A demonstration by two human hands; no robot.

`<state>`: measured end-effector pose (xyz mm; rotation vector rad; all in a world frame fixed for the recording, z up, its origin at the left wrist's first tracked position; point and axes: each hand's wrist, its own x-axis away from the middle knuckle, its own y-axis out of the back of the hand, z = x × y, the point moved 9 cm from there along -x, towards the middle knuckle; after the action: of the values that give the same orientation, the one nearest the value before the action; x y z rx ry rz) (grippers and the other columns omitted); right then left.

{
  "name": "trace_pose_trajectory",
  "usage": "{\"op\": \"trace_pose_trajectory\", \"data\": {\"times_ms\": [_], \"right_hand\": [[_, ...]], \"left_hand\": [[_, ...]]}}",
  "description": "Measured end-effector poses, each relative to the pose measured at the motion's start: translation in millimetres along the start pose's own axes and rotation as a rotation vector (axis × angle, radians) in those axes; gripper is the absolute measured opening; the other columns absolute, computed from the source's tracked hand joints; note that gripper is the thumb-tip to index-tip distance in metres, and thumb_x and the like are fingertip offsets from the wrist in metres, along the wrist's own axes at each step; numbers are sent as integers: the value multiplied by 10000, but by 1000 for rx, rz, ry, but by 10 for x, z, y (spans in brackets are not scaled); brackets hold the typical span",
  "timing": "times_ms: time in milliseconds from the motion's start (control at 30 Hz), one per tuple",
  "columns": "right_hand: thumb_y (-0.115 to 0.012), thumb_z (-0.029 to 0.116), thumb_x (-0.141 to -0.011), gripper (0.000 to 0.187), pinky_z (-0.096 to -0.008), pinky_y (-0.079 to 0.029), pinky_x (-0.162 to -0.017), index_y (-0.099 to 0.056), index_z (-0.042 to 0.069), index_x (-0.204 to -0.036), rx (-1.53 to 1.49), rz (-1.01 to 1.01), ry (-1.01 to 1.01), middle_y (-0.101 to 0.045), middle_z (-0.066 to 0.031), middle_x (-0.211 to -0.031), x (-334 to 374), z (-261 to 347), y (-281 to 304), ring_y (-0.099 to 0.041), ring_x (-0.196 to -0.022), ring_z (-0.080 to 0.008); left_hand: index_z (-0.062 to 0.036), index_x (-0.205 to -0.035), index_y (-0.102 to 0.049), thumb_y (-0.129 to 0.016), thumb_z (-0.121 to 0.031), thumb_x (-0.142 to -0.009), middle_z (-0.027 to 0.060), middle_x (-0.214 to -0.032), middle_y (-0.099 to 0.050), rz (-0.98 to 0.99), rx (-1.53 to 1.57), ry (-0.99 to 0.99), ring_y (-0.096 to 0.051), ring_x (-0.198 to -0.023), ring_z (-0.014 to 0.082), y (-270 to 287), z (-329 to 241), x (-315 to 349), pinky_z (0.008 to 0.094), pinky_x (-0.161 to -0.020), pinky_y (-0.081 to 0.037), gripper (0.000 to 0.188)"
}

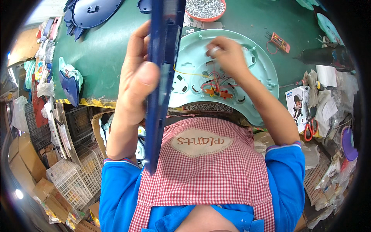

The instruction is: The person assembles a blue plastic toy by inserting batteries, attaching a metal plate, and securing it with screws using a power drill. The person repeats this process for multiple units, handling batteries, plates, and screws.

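Observation:
My left hand [133, 75] grips a dark blue plastic panel [158, 92], held upright and seen nearly edge-on. The panel hides the left part of a mint-green plastic shell [264, 71], which lies on the table with its hollow inside facing up. My right hand [228, 56] hovers over that shell, fingers curled together in a pinch. A whitish spot shows at its fingertips, too small to name. Below the hand, red and black wires [219, 79] run to orange-red parts [218, 93] in the shell. One yellow wire [189, 73] stretches toward the panel.
A red bowl [210, 19] of small screws stands at the back of the green table [104, 50]. Dark blue panels [94, 13] lie far left. On the right are a red wired block [280, 41], a black tool [322, 57] and red-handled scissors [308, 132]. Crates [75, 172] stand lower left.

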<state>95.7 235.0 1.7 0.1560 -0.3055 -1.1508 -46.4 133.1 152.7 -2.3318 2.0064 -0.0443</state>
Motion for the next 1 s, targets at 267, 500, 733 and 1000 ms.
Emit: {"op": "trace_pose_trajectory", "data": {"times_ms": [267,500,733,1000], "right_hand": [[-699,44,-848,153,-218,-501,-612,-707,-44,-973,-552,-138,80,-694,-86,-789,734,561,532,-633,-687,-93],[-720,49,-819,85,-191,-405,-556,-729,-12,-879,-246,-121,168,-646,-11,-731,784,458,492,-546,-639,-42],[-721,40,-802,75,-219,-422,-556,-709,3,-866,-260,-101,240,-621,-21,-732,741,507,531,-560,-648,-99],[-680,47,-603,245,-281,-481,-567,-672,65,-847,617,-200,1105,-587,-23,-813,980,1037,461,-587,-702,-183]], "left_hand": [[-34,-1370,-399,-337,-538,-988,118,-1208,-582,220,476,238,-599,-1050,180,-440,512,-2,329,-905,-502,635],[-31,-1321,-452,-315,-543,-990,117,-1162,-609,235,532,342,-617,-1021,184,-436,647,-30,326,-893,-512,625],[-31,-1366,-436,-308,-572,-980,136,-1230,-591,332,732,385,-603,-1088,203,-425,611,50,345,-940,-498,677],[-20,-1399,-417,-298,-607,-970,144,-1260,-583,345,688,417,-592,-1121,210,-456,581,97,344,-959,-487,737]]}}
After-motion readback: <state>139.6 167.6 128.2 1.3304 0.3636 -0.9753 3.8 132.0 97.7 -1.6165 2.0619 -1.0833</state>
